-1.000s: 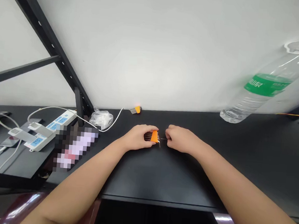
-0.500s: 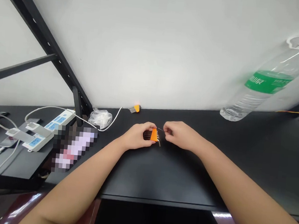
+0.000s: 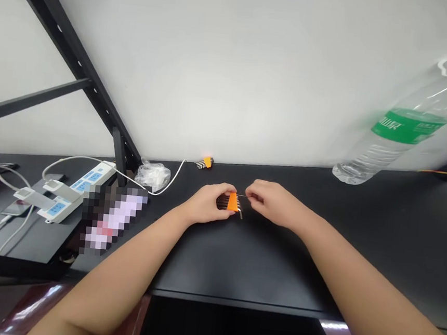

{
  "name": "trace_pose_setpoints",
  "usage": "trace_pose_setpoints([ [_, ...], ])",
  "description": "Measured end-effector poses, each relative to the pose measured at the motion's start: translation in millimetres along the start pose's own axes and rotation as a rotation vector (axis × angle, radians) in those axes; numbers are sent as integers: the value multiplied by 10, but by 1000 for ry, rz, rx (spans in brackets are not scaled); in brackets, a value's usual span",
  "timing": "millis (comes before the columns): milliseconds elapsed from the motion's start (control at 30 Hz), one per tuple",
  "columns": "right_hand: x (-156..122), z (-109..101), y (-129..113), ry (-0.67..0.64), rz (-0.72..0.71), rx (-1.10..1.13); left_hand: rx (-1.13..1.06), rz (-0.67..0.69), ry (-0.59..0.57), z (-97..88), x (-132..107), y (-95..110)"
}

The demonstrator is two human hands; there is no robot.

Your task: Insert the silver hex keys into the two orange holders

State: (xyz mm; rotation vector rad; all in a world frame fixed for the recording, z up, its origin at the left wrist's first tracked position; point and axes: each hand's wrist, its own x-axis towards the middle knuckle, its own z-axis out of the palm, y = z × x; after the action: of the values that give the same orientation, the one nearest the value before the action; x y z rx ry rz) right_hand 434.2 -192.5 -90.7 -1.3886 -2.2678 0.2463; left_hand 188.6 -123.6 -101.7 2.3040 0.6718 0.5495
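My left hand (image 3: 209, 204) is closed round an orange hex key holder (image 3: 233, 202), thumb and fingers at its two ends. Several dark hex keys sit side by side in the holder, and one bent end sticks out toward me on its right side. Just to the right, my right hand (image 3: 266, 200) pinches a thin hex key (image 3: 242, 195). The tip of that key points left and reaches the far end of the holder; whether it is inside a slot is too small to tell.
A second orange hex key set (image 3: 207, 162) lies by the wall. Left are a crumpled plastic bag (image 3: 153, 176), a white power strip (image 3: 84, 186) with cables, a phone (image 3: 18, 209) and a blurred-out object (image 3: 115, 220). A large clear bottle (image 3: 399, 130) stands back right on the black table (image 3: 246, 268).
The thin hex key in my right hand has come closer to the holder and now lies level, its tip at the holder's far end. My left hand keeps its grip. The view has shifted slightly.
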Motion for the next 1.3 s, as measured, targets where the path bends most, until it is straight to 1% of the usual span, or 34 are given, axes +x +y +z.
trace_pose_setpoints([
  [267, -43, -33, -38, -63, -33, -110, 32, 22, -31, -28, 1, 41],
  [433, -79, -82, -97, -103, -27, -178, 60, 23, -53, -30, 2, 70],
  [567, -87, -96, -147, -109, -8, -234, 81, 39, -67, -32, 2, 88],
  [700, -88, -93, -168, -90, 5, -236, 88, 38, -82, -42, 1, 98],
  [833, -81, -76, -128, -31, -5, -154, 101, 45, -79, -44, -1, 84],
  [933, -73, -61, -95, -16, -14, -75, 129, 54, -77, -35, -3, 55],
  [1100, -53, -64, -133, 12, -26, -8, 152, 39, -54, -35, -3, 46],
  [1200, -27, -49, -170, 41, -14, 143, 151, 52, -55, -44, 0, 100],
  [1300, 8, 20, -144, 37, 76, 396, 135, 103, -66, -35, 0, 155],
])
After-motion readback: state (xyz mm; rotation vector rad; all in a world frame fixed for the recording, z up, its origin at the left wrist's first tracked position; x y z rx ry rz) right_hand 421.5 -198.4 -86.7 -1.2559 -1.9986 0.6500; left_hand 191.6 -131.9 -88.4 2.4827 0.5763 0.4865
